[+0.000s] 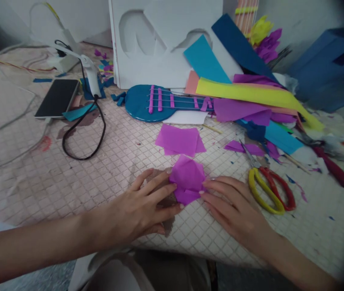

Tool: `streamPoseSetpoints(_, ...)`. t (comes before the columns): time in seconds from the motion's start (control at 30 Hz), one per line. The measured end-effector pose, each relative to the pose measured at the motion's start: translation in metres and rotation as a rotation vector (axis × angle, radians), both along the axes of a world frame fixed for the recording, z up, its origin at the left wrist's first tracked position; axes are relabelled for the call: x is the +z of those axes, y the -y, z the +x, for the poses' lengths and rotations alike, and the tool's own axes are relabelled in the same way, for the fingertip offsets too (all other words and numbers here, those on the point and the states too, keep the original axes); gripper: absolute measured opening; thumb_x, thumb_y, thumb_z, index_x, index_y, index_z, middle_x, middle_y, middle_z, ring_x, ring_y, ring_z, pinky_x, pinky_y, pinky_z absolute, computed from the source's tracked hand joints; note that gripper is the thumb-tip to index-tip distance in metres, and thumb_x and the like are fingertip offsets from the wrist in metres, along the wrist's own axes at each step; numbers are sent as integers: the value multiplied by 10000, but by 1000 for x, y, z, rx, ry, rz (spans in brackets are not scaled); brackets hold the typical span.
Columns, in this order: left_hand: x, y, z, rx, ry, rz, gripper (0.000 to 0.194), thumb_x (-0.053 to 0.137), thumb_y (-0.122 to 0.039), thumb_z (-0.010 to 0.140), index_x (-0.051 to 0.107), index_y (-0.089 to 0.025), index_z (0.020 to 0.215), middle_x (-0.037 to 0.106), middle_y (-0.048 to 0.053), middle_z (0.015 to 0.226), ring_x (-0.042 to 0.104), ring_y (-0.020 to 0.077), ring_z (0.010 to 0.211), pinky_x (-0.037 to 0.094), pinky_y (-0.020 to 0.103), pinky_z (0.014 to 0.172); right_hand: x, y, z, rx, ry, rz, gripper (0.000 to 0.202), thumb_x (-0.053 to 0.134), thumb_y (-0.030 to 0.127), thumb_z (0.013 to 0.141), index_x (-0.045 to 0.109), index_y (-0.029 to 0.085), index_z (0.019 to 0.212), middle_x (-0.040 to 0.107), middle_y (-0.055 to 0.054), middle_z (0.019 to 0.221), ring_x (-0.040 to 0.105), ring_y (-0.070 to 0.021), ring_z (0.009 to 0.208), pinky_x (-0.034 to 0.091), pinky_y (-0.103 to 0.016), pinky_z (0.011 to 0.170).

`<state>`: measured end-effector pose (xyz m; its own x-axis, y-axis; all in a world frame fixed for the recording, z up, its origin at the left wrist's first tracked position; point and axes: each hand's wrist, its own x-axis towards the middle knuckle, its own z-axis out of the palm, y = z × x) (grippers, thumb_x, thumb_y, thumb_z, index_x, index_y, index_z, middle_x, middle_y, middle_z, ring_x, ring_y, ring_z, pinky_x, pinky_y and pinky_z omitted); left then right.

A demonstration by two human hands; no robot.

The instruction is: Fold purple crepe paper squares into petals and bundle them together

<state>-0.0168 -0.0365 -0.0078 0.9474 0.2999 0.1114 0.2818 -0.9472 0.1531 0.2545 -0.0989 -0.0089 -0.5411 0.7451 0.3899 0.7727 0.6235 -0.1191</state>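
A small piece of purple crepe paper point(187, 178) with folded edges lies on the table between my hands. My left hand point(141, 206) spreads its fingers flat, with the fingertips touching the paper's left and lower-left edge. From the other side, my right hand point(235, 206) has its fingertips drawn together on the paper's right edge; its thumb is partly hidden. Just beyond, a few loose purple paper pieces point(178, 140) lie stacked. A dark brown patch point(168, 202) shows beneath my left fingers.
Scissors point(269, 190) with yellow and red handles lie right of my right hand. Behind are a blue toy guitar point(150, 103), coloured paper strips point(247, 95) and a white foam board point(166, 36). A phone point(57, 99), a glue gun point(91, 76) and cables occupy the left.
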Motion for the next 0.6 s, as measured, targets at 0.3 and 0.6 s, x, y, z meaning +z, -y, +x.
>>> streamPoseSetpoints(0.3,-5,6,3,26,11,11,652,623,-535,804,406,-311,1376,417,106,1389,272,376,1346,201,616,1071,4,-7,2,239,120,52,273,525,96,878,603,156,1133,626,-82,1160,512,-222,1109,437,-448,980)
streamPoseSetpoints(0.6,-9,6,1,45,27,-1,574,606,-533,820,452,-335,1337,415,62,1397,259,353,1349,178,586,1081,-9,1,10,-14,123,0,296,566,212,874,613,160,1161,547,-109,1297,448,-289,1182,442,-483,963)
